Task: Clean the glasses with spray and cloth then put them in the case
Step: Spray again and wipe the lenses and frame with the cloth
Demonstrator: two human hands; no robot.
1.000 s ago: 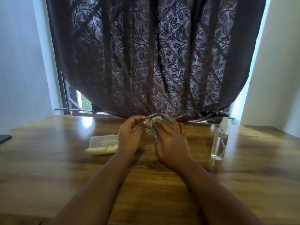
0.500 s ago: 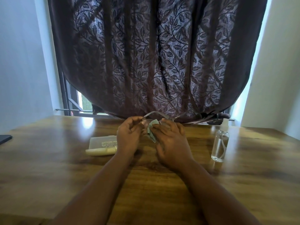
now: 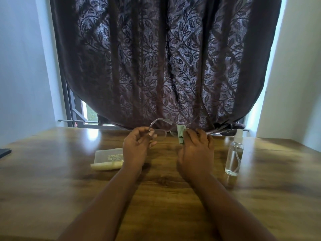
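I hold a pair of clear-framed glasses point(image 3: 160, 132) above the wooden table point(image 3: 52, 171), near its far edge. My left hand point(image 3: 137, 146) pinches the frame at its left lens corner. My right hand point(image 3: 195, 152) pinches a small pale green cloth point(image 3: 180, 132) against the right lens, which the cloth and fingers mostly hide. The translucent glasses case point(image 3: 107, 159) lies on the table just left of my left hand; whether its lid is open I cannot tell. A clear spray bottle point(image 3: 234, 155) stands upright to the right of my right hand.
A dark leaf-patterned curtain point(image 3: 165, 63) hangs behind the table's far edge, with a window point(image 3: 86, 113) showing at its lower left. A dark flat object point(image 3: 4, 152) pokes in at the table's left edge. White walls flank both sides.
My hands have drawn apart: the left one moved left with the frame, the right one moved right with the cloth onto the right lens. More of the glasses now shows between them.
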